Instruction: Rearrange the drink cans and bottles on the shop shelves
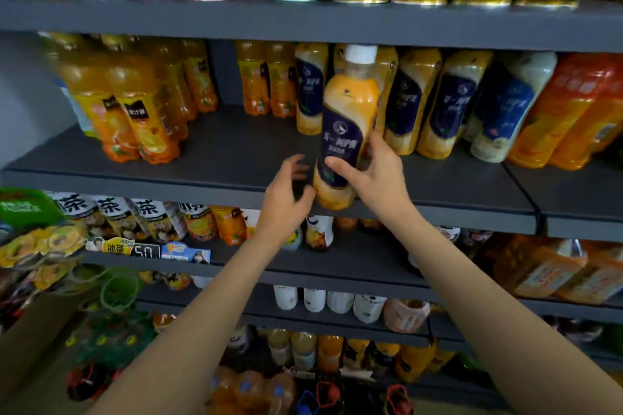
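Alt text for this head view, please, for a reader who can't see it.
The right hand grips a white-capped milk tea bottle at the front edge of a grey shelf, with the open left hand beside it. Matching bottles and orange juice bottles stand behind.

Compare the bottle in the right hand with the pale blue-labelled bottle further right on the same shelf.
The held bottle is orange-yellow; the pale bottle is whitish. The held bottle sits at the shelf's front edge, gripped by the right hand; the pale bottle stands untouched in the row. Both have dark blue labels of similar design.
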